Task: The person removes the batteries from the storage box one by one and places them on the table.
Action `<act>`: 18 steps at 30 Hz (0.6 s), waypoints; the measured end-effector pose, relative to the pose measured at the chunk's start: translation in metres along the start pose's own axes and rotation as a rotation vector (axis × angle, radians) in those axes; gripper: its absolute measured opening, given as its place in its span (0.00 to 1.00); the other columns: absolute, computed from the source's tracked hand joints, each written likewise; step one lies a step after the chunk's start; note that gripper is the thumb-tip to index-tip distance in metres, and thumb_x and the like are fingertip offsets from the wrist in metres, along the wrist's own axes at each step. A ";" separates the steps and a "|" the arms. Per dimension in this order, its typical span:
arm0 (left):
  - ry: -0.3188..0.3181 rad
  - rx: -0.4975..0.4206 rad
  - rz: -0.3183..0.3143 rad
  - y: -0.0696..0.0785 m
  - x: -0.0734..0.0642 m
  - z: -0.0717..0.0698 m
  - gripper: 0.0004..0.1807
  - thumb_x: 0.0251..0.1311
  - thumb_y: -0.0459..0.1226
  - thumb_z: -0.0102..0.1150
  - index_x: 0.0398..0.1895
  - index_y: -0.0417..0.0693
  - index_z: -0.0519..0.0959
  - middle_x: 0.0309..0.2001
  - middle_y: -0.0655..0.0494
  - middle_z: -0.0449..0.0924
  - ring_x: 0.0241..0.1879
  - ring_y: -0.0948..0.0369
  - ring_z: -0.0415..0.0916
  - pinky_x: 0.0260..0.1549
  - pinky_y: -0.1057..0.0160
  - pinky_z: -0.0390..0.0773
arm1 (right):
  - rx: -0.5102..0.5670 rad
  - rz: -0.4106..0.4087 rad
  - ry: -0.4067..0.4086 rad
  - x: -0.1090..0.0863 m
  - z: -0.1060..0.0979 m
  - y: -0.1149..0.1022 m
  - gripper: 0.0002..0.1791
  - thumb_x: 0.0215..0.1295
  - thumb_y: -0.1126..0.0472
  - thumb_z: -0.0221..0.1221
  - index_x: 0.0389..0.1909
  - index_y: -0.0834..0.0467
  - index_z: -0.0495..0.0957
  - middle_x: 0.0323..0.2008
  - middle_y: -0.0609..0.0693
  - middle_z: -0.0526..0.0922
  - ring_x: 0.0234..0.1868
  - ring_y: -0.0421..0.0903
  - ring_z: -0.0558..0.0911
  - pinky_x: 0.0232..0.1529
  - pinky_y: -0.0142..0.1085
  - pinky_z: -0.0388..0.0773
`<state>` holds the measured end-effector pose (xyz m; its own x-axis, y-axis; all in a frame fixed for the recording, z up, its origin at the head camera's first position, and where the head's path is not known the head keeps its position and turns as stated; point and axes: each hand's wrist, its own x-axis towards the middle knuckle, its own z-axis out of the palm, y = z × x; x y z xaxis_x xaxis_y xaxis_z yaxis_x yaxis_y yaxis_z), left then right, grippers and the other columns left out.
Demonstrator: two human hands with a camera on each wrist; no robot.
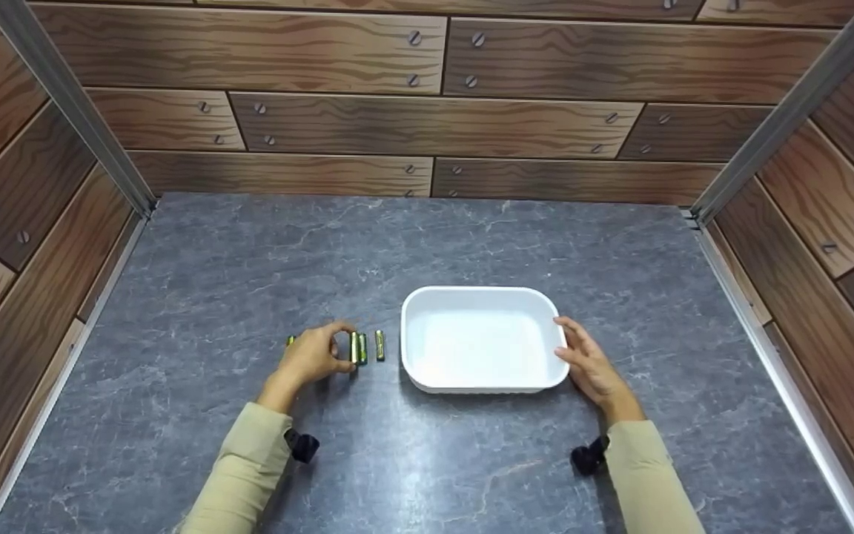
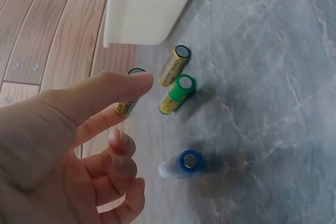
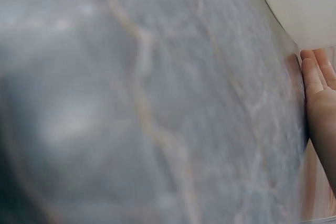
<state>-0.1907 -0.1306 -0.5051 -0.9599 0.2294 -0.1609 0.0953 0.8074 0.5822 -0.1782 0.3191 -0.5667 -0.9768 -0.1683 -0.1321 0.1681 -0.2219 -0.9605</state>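
Observation:
My left hand (image 1: 310, 356) pinches a slim gold battery (image 2: 126, 107) between thumb and index finger; the thumb hides part of it in the left wrist view. Close beside it are a green-and-gold battery (image 2: 177, 94) and another gold battery (image 2: 172, 67). A battery with a blue end (image 2: 189, 162) stands below the curled lower fingers in that view. To the right sits a white rectangular tub (image 1: 485, 389). Fairly straight fingers of my right hand (image 1: 591, 365) touch its right rim and side.
Grey marbled tabletop (image 1: 427, 452) spreads under everything. Wood-patterned walls (image 1: 427, 122) enclose it at the back and sides, with metal posts (image 1: 75, 111) in the far corners. Each wrist carries a small black camera (image 1: 305, 447).

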 end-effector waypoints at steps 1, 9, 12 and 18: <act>0.000 0.013 -0.007 -0.001 0.000 0.001 0.30 0.42 0.37 0.75 0.54 0.53 0.77 0.24 0.56 0.73 0.23 0.62 0.65 0.24 0.66 0.62 | 0.001 -0.002 0.001 0.000 0.000 0.000 0.27 0.64 0.75 0.51 0.52 0.39 0.71 0.53 0.34 0.76 0.51 0.34 0.78 0.48 0.29 0.78; -0.004 0.125 -0.075 -0.009 0.004 0.006 0.29 0.43 0.40 0.76 0.53 0.56 0.78 0.28 0.52 0.77 0.28 0.57 0.72 0.27 0.58 0.70 | 0.000 -0.009 -0.012 0.001 0.000 0.001 0.27 0.64 0.75 0.51 0.52 0.39 0.71 0.53 0.33 0.76 0.51 0.33 0.78 0.48 0.28 0.78; -0.015 0.162 -0.098 -0.010 0.006 0.008 0.29 0.45 0.41 0.75 0.55 0.57 0.77 0.37 0.46 0.83 0.36 0.51 0.79 0.35 0.49 0.76 | -0.002 -0.012 -0.013 0.001 -0.001 0.000 0.27 0.64 0.75 0.50 0.53 0.39 0.71 0.54 0.32 0.76 0.52 0.33 0.78 0.48 0.28 0.78; -0.030 0.193 -0.117 -0.010 0.009 0.010 0.30 0.47 0.42 0.74 0.57 0.57 0.77 0.52 0.42 0.82 0.48 0.43 0.80 0.43 0.41 0.77 | 0.000 -0.003 0.009 0.001 0.001 0.001 0.27 0.64 0.75 0.50 0.53 0.40 0.71 0.54 0.34 0.76 0.51 0.34 0.78 0.47 0.29 0.78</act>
<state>-0.1974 -0.1313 -0.5208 -0.9595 0.1413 -0.2438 0.0349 0.9181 0.3949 -0.1787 0.3182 -0.5675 -0.9785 -0.1591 -0.1314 0.1652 -0.2222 -0.9609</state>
